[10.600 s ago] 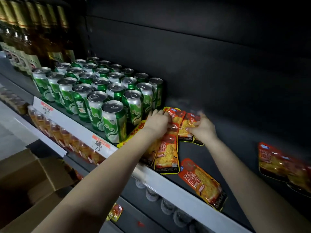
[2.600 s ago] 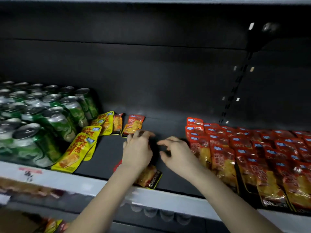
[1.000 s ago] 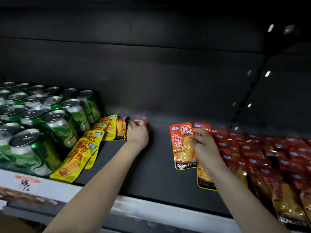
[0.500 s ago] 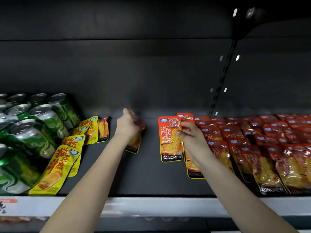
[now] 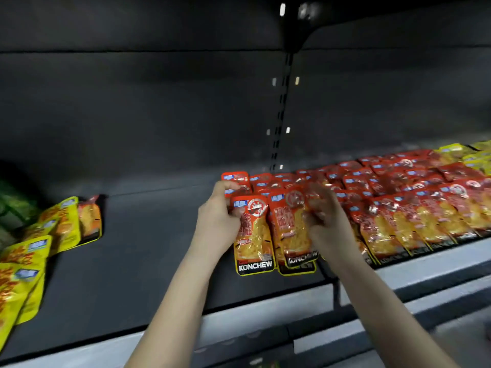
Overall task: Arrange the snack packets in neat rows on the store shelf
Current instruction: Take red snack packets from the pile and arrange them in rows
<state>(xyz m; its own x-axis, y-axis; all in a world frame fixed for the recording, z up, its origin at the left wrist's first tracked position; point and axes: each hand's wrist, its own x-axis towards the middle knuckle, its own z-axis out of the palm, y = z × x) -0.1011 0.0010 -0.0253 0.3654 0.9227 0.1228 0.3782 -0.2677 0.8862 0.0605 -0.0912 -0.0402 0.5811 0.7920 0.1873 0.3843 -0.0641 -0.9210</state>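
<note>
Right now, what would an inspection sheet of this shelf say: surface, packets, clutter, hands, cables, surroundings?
Surface: dark shelf with a pale front rail.
Job's things: red packets in overlapping rows at right; yellow packets lie looser at left; further yellow packets far right.
Clutter: one orange packet beside the left yellow ones; green cans at the left edge, blurred.
Hands: left hand grips the top of the front red packet; right hand, blurred, pinches the neighbouring red packet.
Cables: nothing seen.
Surroundings: dark back panel with a slotted upright.
</note>
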